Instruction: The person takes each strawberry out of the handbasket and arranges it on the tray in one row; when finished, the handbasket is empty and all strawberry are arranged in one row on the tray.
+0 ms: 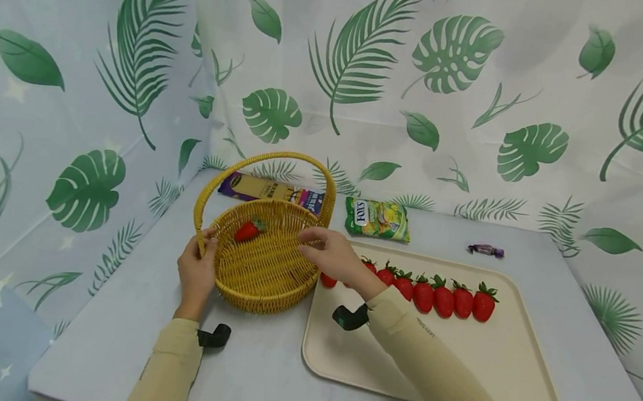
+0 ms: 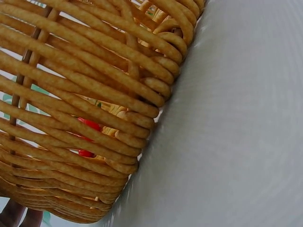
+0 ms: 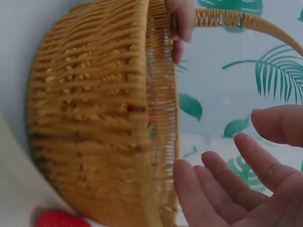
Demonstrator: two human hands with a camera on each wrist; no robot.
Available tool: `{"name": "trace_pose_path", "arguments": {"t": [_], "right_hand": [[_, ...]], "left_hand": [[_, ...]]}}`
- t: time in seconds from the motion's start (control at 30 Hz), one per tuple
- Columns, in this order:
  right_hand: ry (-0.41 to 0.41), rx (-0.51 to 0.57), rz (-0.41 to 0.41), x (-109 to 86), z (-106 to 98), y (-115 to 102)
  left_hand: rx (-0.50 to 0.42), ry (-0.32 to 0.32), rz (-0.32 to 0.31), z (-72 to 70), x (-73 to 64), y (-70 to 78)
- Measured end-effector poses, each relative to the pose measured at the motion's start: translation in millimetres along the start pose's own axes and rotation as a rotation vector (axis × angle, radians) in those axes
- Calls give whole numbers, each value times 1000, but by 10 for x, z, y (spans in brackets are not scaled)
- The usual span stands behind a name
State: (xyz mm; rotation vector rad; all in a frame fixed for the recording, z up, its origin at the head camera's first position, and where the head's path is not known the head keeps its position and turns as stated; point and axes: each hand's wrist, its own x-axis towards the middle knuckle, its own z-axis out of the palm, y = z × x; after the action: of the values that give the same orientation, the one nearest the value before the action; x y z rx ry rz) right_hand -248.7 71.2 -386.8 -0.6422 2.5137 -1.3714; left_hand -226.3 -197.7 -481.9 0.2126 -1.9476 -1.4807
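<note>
A yellow wicker basket (image 1: 262,303) with a tall arched handle stands on the left part of the table. One red strawberry (image 1: 248,231) with a green leafy top lies inside it. My left hand (image 1: 197,272) grips the basket's left rim at the foot of the handle, fingertips over the edge in the right wrist view. My right hand (image 1: 336,255) is over the basket's right rim, fingers loosely extended and thumb apart, holding nothing. Beneath and right of that wrist, several strawberries (image 1: 443,302) form a row on a cream tray (image 1: 503,380); my right hand and forearm hide part of the row.
Behind the basket lies a purple and tan package (image 1: 269,190). A green FOX'S candy bag (image 1: 379,219) lies behind the tray's left end. One purple-wrapped candy (image 1: 486,250) is behind the tray on the right. Leaf-patterned cloth hangs at the back and sides.
</note>
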Motion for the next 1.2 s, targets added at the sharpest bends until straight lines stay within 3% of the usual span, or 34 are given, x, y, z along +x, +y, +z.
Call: {"name": "trace_pose_path", "arguments": {"t": [0.27, 0.67, 0.9, 1.2], "right_hand": [[-73, -20, 48, 260, 169, -93], [-97, 21, 107, 575, 363, -99], [-99, 152, 177, 714, 432, -146], [-23, 309, 231, 850, 529, -130]], "left_hand": [[-7, 4, -3, -10, 1, -26], [-14, -21, -2, 3, 7, -14], [-17, -14, -2, -4, 7, -4], [-16, -15, 7, -7, 5, -3]]}}
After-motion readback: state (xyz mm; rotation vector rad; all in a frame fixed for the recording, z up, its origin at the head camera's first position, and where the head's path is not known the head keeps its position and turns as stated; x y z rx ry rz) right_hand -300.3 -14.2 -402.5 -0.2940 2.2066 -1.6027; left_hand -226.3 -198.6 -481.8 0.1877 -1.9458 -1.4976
